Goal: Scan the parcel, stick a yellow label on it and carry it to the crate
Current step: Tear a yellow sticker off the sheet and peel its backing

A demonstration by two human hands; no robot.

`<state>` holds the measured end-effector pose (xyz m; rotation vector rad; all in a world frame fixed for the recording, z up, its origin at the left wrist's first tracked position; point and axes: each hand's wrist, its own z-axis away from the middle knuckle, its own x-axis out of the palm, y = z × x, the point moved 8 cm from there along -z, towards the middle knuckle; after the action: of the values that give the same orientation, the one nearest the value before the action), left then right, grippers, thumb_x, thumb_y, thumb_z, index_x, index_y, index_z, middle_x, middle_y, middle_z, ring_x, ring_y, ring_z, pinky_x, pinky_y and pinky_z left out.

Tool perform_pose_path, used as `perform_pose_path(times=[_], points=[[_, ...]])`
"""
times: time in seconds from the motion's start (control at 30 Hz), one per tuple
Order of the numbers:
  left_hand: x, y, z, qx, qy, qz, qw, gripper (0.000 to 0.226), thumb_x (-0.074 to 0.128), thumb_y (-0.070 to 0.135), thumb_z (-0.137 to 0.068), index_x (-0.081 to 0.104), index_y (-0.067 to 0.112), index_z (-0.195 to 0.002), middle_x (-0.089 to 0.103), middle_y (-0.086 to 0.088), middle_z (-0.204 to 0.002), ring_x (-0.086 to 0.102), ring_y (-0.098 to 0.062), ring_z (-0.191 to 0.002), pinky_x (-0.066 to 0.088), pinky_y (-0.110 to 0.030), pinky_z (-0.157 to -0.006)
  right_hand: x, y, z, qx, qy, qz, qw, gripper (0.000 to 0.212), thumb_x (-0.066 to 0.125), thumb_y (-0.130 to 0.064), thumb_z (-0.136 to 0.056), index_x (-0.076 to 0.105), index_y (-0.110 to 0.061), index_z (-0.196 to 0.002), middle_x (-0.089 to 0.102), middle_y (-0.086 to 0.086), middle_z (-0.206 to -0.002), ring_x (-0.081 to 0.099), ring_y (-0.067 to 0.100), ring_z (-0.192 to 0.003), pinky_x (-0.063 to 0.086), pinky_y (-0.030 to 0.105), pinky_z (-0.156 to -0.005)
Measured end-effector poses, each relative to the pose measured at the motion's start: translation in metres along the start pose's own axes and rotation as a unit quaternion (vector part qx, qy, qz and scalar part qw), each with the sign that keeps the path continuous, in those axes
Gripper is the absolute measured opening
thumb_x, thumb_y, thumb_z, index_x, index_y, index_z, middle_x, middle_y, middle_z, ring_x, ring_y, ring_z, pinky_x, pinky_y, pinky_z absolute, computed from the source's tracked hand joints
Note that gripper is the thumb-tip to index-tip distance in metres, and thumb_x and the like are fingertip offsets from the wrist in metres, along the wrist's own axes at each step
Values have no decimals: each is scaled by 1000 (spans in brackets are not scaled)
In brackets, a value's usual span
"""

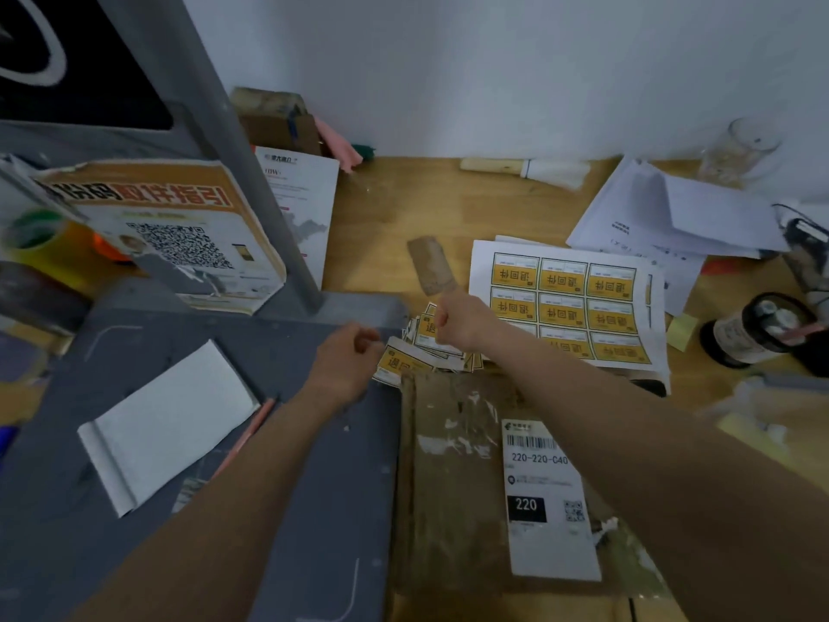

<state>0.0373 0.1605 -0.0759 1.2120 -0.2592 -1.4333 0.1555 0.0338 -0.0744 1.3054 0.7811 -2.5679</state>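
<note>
A worn brown cardboard parcel (453, 478) lies flat on the wooden table, near me, with a white shipping label (545, 500) on its top. Just beyond its far edge sits a loose pile of cut yellow labels (403, 362). My left hand (347, 363) pinches the nearest label of that pile at its left edge. My right hand (462, 323) is closed over the pile a little further back, fingers curled on a label. A full sheet of yellow labels (567, 303) lies to the right of the hands.
A grey scanner stand base (224, 442) with an upright post (251, 163) fills the left, carrying a white paper slip (170, 424) and a QR poster (175, 235). White papers (673, 213), a jar, a bottle (753, 329) and a brush (525, 170) crowd the table's right and back.
</note>
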Motion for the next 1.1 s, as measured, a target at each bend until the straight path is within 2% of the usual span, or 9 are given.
perform_pose_path(times=[0.13, 0.27, 0.33, 0.4, 0.5, 0.73, 0.93, 1.03, 1.1], points=[[-1, -10, -8, -2, -10, -9, 1000, 14, 61, 18, -87, 61, 15, -100, 67, -12, -100, 66, -28, -94, 54, -44, -86, 20, 11, -27, 31, -30, 95, 995, 40, 72, -22, -78, 57, -5, -111, 57, 15, -119, 53, 32, -109, 46, 36, -85], [-4, -24, -11, -14, -17, -21, 1000, 21, 60, 19, -88, 61, 10, -108, 67, -11, -101, 65, -27, -94, 53, -39, -87, 35, 0, -40, 14, -68, 132, 989, 46, 77, -42, -70, 46, -9, -74, 55, 14, -104, 50, 31, -101, 42, 37, -79], [-3, -30, -13, -21, -22, -30, 999, 22, 59, 20, -89, 60, 11, -109, 66, -9, -102, 64, -23, -90, 53, -32, -76, 43, -12, -41, -12, -83, 139, 987, 45, 75, -45, -70, 54, -8, -84, 53, 10, -96, 50, 27, -93, 41, 35, -73], [-1, -35, -13, -32, -28, -33, 999, 22, 58, 20, -90, 60, 13, -111, 64, -7, -106, 63, -21, -91, 51, -30, -76, 49, -21, -42, -36, -88, 159, 983, 43, 74, -42, -72, 60, -9, -94, 55, 7, -93, 51, 24, -87, 40, 33, -70], [5, -43, -13, -52, -47, -41, 997, 32, 59, 23, -89, 57, 11, -119, 64, -10, -115, 63, -27, -103, 50, -39, -92, 56, -23, -43, -46, -92, 164, 981, 30, 74, -31, -74, 53, -14, -88, 59, 7, -95, 53, 23, -81, 42, 31, -66], [17, -55, -10, -81, -77, -29, 993, 45, 63, 26, -87, 49, 10, -127, 63, -10, -122, 62, -29, -108, 47, -44, -98, 60, -24, -43, -58, -81, 175, 980, 8, 64, -14, -80, 59, -8, -83, 53, 4, -81, 53, 22, -77, 43, 31, -66], [17, -57, -12, -88, -60, -17, 994, 50, 64, 24, -87, 46, 8, -131, 61, -12, -123, 61, -30, -108, 47, -41, -97, 45, -41, -46, -89, -1, 62, 994, 39, 70, -33, -78, 59, -10, -108, 55, 6, -108, 56, 23, -97, 49, 35, -82], [20, -60, -10, -90, -62, -12, 994, 51, 64, 25, -87, 46, 10, -131, 61, -11, -122, 62, -29, -107, 48, -41, -96, 57, -48, -56, -104, -38, 72, 991, 27, 70, -27, -78, 65, -12, -99, 61, 6, -108, 57, 21, -94, 48, 33, -81], [22, -60, -8, -86, -64, -15, 994, 52, 64, 27, -87, 45, 10, -133, 61, -10, -124, 61, -28, -109, 47, -40, -97, 61, -47, -59, -100, -56, 66, 991, 8, 69, -22, -79, 66, -15, -81, 65, 4, -100, 59, 20, -91, 50, 34, -82]])
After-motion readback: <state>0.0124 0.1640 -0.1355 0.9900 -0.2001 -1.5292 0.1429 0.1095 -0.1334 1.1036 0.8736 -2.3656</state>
